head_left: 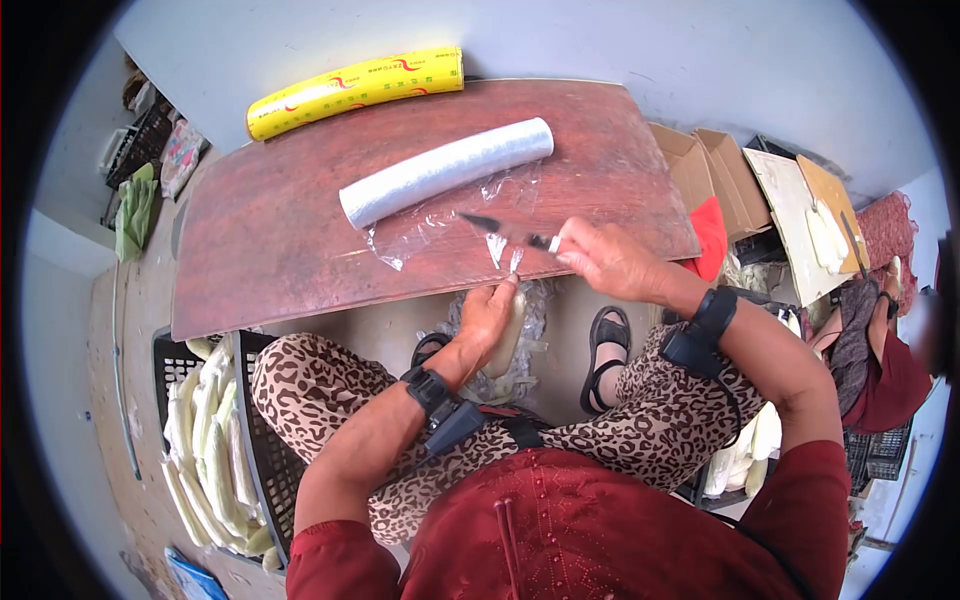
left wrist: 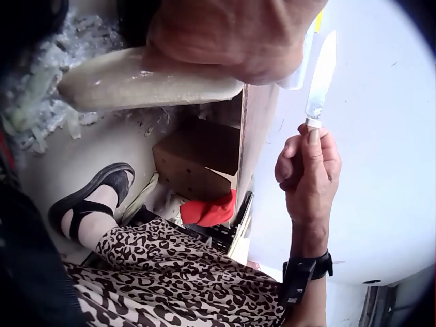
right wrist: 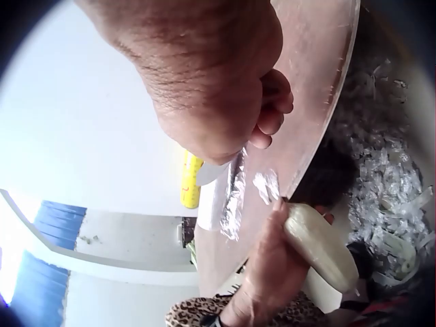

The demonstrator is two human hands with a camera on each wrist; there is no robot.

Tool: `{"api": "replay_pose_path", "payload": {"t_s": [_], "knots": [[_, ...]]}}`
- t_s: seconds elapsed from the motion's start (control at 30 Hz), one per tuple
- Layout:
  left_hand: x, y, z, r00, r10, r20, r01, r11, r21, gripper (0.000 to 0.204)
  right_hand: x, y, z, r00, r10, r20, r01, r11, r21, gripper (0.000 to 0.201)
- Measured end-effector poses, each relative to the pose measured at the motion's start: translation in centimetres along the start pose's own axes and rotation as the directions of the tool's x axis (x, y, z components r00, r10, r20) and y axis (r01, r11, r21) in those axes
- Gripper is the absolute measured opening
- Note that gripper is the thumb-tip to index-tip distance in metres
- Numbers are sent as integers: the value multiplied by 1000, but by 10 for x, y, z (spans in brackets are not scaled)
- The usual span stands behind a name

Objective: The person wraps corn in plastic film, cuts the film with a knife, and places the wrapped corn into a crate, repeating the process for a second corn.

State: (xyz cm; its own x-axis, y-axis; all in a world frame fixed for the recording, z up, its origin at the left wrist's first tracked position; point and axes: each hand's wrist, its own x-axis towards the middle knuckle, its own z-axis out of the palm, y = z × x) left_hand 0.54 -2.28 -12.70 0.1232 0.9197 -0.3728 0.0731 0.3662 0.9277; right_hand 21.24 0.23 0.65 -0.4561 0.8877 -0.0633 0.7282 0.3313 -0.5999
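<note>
My right hand [head_left: 610, 260] grips a knife [head_left: 483, 221] by its pale handle above the table [head_left: 260, 260], blade pointing left. Just past the table's near edge, my left hand [head_left: 487, 318] holds a pale, smooth, long vegetable [left wrist: 122, 88], its fingers curled around one side. In the right wrist view the same vegetable [right wrist: 320, 248] points away from the tabletop. A crumpled bit of clear film [head_left: 497, 250] lies between the blade and the left fingertips. Beyond the knife rests a roll of cling film [head_left: 447, 172], a loose sheet trailing from its near side.
A yellow printed roll [head_left: 355, 92] lies along the table's back edge. Black crates of pale vegetables [head_left: 210, 450] stand by both legs. Film scraps [right wrist: 388, 211] litter the floor under the table. Cardboard boxes [head_left: 715, 175] and another person [head_left: 880, 370] are to the right.
</note>
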Motion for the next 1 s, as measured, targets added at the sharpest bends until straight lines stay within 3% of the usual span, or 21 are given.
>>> {"api": "replay_pose_path", "payload": {"t_s": [0.07, 0.27, 0.57, 0.77, 0.87, 1.0], "knots": [[0, 1, -1, 1000, 11, 18, -11, 1000, -15, 45, 2, 13, 22, 996, -56, 73, 55, 998, 22, 18], [5, -5, -3, 998, -36, 60, 35, 999, 7, 45, 3, 17, 33, 988, 17, 155, -18, 1000, 4, 18], [4, -5, -3, 998, -15, 63, 16, 1000, -7, 41, 5, 13, 34, 984, -18, 178, 29, 998, -58, 18], [3, -4, -2, 998, -8, 58, 10, 999, -31, 42, 7, 3, 27, 969, 88, 233, -67, 993, -93, 22], [1, -1, -3, 999, -10, 50, 11, 1000, -10, 42, 7, 13, 27, 991, 12, 136, -11, 1000, -13, 22], [2, -3, -3, 999, 17, 40, -17, 1000, 1, 41, 7, 9, 24, 985, 46, 164, -36, 997, -61, 22]]}}
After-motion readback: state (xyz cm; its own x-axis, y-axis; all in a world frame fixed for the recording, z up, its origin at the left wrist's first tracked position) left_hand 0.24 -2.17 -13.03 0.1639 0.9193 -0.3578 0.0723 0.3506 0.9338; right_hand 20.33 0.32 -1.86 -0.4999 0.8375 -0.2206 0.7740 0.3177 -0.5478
